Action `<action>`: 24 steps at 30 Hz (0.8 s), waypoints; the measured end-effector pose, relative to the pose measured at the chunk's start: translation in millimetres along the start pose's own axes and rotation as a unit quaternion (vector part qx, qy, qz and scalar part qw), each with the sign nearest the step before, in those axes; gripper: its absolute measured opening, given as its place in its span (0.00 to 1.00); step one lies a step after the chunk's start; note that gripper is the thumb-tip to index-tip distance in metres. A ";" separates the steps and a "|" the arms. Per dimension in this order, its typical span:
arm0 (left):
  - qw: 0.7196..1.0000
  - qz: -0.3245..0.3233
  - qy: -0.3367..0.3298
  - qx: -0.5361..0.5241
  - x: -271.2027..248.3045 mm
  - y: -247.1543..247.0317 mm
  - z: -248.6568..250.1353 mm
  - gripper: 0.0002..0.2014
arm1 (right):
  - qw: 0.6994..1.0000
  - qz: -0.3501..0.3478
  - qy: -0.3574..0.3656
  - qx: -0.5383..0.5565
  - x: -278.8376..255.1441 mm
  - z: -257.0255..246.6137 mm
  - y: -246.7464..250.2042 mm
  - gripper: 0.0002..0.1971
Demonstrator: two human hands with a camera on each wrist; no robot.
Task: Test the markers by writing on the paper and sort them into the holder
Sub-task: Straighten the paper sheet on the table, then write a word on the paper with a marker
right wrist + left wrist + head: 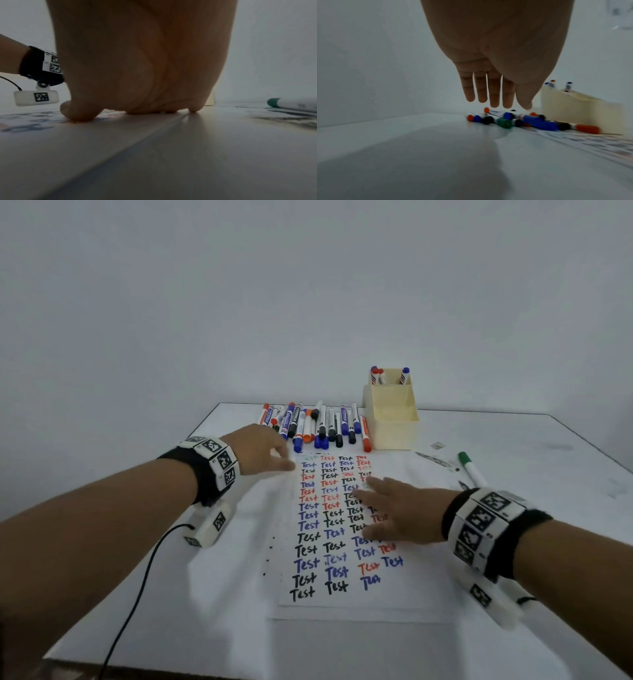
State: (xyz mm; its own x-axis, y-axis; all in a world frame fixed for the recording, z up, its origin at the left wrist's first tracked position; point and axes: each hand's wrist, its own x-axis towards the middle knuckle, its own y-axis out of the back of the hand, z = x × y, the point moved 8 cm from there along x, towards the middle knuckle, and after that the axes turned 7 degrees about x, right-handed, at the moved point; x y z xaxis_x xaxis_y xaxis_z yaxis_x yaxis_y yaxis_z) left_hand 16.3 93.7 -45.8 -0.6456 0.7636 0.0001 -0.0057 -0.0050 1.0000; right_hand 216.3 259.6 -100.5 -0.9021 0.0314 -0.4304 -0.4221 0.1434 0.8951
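Observation:
A white paper [342, 594] covered with rows of "Test" in black, blue and red lies mid-table. My right hand [387, 510] lies flat on it, fingers straight, palm pressing the sheet [120, 135]. My left hand [263, 451] hovers open above the table at the paper's far left corner, fingers straight [488, 92], just short of a pile of markers [318, 424] with red, blue and black caps [522, 120]. A cream holder [390, 419] stands behind the paper with three markers upright in its back compartments. Neither hand holds anything.
A green-capped marker [471, 467] lies on the table right of the paper, also seen in the right wrist view as a green marker [291, 104]. Small scraps lie near it. A black cable [137, 594] runs from my left wrist toward the front table edge. A plain wall stands behind.

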 end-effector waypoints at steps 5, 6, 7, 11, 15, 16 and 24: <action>0.994 0.035 0.094 0.041 13.7 11.8 -67.1 0.16 | 0.998 -0.058 -0.004 -0.015 3.6 6.8 -19.7 0.48; 0.992 0.028 0.108 0.053 17.2 10.8 -77.7 0.18 | 0.998 -0.062 -0.005 -0.014 4.2 7.5 -20.5 0.49; 0.991 0.021 0.118 0.061 20.0 9.6 -85.9 0.20 | 0.998 -0.065 -0.004 -0.011 4.0 7.4 -21.0 0.49; 0.990 0.009 0.130 0.046 34.0 3.1 -100.7 0.23 | 0.997 -0.076 -0.006 0.000 3.5 6.9 -21.5 0.51; 0.991 -0.006 0.119 0.068 50.0 -4.8 -101.6 0.25 | 0.997 -0.083 -0.009 0.002 3.0 5.9 -20.7 0.51; 0.990 -0.017 0.119 0.075 53.2 -7.5 -101.0 0.25 | 0.996 -0.084 -0.010 0.002 2.4 5.7 -20.5 0.51; 0.975 -0.041 0.172 0.138 55.4 -11.2 -114.5 0.14 | 0.996 -0.089 -0.011 0.010 2.5 5.4 -21.4 0.51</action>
State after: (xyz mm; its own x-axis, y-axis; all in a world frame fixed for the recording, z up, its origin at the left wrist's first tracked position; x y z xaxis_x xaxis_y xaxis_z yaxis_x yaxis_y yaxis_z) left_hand -106.9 62.1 -57.9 -0.8693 0.4930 -0.0342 0.1081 0.2572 0.9603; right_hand 223.6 261.9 -121.3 -0.8106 0.0262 -0.5850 -0.5733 0.1682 0.8019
